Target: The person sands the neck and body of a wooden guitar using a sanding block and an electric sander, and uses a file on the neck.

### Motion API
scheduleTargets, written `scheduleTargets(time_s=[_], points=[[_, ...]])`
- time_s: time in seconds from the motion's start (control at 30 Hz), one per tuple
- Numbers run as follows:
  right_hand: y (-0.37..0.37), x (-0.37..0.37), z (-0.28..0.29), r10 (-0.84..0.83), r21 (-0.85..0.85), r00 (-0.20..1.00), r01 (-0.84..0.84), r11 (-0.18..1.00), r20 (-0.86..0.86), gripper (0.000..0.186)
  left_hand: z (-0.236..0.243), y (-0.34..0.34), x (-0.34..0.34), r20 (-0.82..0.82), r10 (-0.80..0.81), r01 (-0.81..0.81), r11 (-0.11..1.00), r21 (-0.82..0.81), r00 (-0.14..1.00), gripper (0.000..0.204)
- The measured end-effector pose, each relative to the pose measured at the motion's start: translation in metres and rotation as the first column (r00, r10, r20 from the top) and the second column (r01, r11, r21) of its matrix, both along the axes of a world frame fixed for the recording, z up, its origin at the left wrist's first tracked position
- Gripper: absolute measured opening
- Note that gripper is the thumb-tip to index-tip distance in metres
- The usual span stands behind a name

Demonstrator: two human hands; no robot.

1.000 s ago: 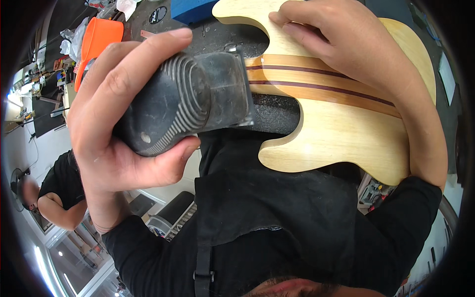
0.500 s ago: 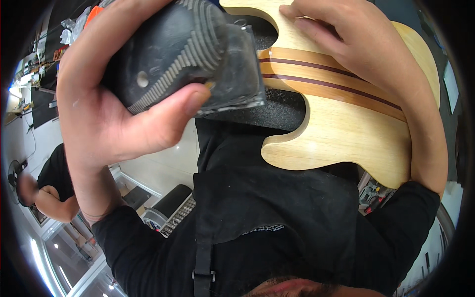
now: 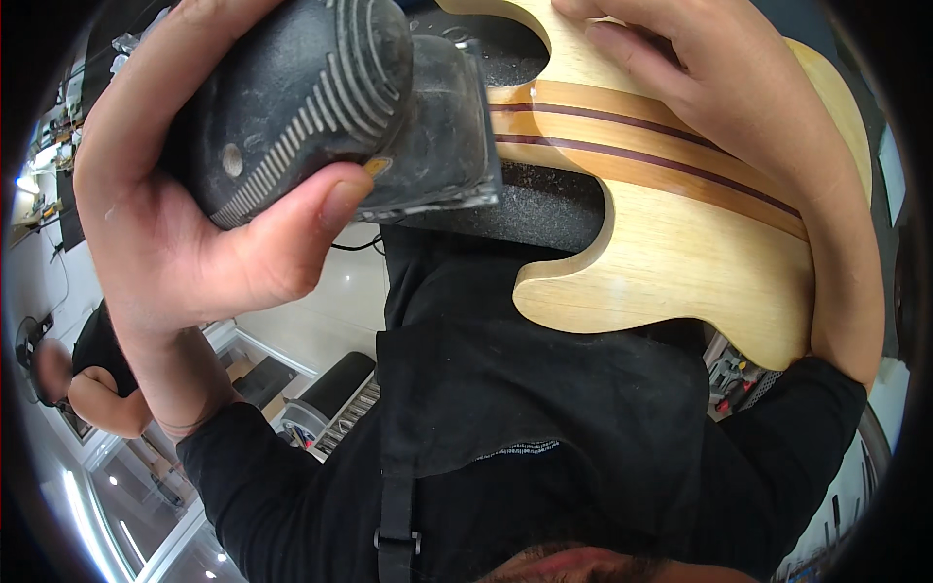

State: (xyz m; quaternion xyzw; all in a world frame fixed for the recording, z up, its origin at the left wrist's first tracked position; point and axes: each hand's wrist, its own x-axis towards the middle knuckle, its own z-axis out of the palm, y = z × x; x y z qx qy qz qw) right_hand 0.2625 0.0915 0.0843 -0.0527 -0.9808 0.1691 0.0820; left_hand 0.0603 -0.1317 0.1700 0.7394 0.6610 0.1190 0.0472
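Note:
My left hand (image 3: 194, 204) is wrapped round a black electric sander (image 3: 292, 97) with a ribbed rubber body, its square pad end tilted beside the pale wooden guitar body (image 3: 680, 262), at the striped middle section with dark laminate lines. I cannot tell whether pad and wood touch. My right hand (image 3: 680, 68) lies over the upper part of the guitar body, fingers curled onto it, with the forearm along its right side. A black dusty work surface (image 3: 554, 223) shows through the cutaway, and a black cable (image 3: 355, 245) hangs below the sander.
My black apron (image 3: 535, 389) is below the guitar. At the left, a co-worker (image 3: 102, 389) in black sits or stands lower down. A metal tool rack (image 3: 345, 418) and glass-fronted cabinet (image 3: 146, 486) are below left. More tools (image 3: 734, 379) show at lower right; small clutter fills the far left.
My left hand and the sander have moved up and a little left, turning so the thumb sits higher. My right hand has shifted slightly upward on the guitar body.

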Motion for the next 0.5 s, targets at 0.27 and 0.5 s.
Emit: scheduleTargets(time_s=[0.27,0.5], points=[[-0.002,0.003,0.003,0.024,-0.002,1.0,-0.024,1.0,-0.007,0.018,0.004,-0.016,0.008,-0.117,0.024,-0.015,0.997,0.074,0.993,0.088],[-0.004,0.005,-0.006,0.007,-0.04,0.997,-0.01,0.999,-0.074,0.017,-0.019,-0.022,0.021,-0.063,-0.132,0.14,0.981,0.136,0.989,0.088]])
